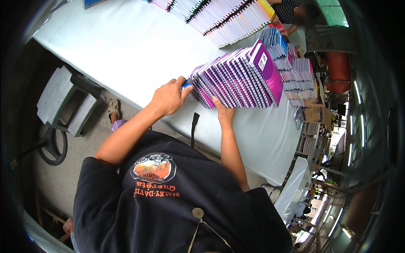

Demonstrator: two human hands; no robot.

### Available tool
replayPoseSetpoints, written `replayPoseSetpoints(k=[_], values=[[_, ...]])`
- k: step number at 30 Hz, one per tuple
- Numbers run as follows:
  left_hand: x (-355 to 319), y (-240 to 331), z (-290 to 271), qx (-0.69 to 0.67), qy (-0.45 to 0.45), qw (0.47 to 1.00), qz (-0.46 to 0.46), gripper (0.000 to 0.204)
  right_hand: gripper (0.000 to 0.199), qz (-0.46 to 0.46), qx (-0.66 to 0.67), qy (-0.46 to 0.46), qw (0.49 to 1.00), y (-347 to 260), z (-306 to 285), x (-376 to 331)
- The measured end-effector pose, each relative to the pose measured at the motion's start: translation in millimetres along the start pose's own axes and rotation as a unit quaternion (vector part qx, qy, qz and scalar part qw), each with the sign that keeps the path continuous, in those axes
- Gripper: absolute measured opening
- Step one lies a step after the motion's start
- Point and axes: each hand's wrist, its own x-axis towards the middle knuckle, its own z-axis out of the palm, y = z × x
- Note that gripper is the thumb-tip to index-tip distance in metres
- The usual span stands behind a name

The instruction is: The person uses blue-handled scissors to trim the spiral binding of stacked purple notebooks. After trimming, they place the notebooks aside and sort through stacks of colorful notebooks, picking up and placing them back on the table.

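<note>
A row of purple spiral notebooks stands on the white-covered table, packed together with the coil bindings toward me. At the row's left end, my left hand is closed around a small blue-handled tool. A grey part of that tool meets the coils at that end; its exact kind is hard to make out. My right hand grips the lower near edge of the notebooks, thumb on the coils, the other fingers largely hidden.
Long rows of bound notebooks lie at the far side of the table. More stacks stand at the right, near a cardboard box. A dark strap hangs over the near edge. A grey step stool stands left; another person is far right.
</note>
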Motion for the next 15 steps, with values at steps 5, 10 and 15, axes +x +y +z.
replayPoseSetpoints(k=[5, 10, 15], values=[[3.7, -16.6, 1.4, -0.382, -0.197, 0.9, -0.072, 0.049, 0.046, 0.021, -0.001, -0.044, 0.999, 4.2, -3.7, -4.3], [7.0, -25.3, -4.7, -0.597, -0.309, 0.732, -0.116, 0.054, 0.043, 0.018, -0.036, -0.031, 0.999, 3.6, 1.6, -2.6], [15.5, -30.8, -4.5, -0.481, -0.276, 0.823, -0.122, 0.052, 0.043, 0.004, 0.004, -0.019, 1.0, 6.4, 1.9, -2.8]])
